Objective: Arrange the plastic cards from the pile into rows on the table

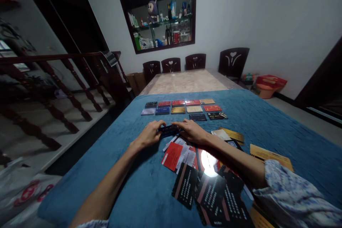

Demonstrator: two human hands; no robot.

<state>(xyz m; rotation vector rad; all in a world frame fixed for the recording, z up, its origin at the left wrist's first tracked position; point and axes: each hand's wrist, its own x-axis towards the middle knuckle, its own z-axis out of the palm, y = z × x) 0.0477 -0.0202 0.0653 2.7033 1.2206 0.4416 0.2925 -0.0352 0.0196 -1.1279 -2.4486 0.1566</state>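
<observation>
Dark cards [169, 131] sit between the two hands, above the blue cloth [144, 192] on the desk [184, 82]. Grip narrow on both sides: left hand [151, 132] pinches the left end, right hand [191, 130] has its fingers on the right end. Cards span the gap between fingertips, slightly tilted, right end a bit higher.

Just beyond: laid-out cards in rows, incl. a blue card [162, 110], a gold card [177, 110], and a dark blue card [197, 117] near the right hand. Nearer the body, loose overlapping pile: red card [172, 156], black cards [185, 185], partly under glare. Right forearm passes over the pile. Exact count in grip: cannot tell.
</observation>
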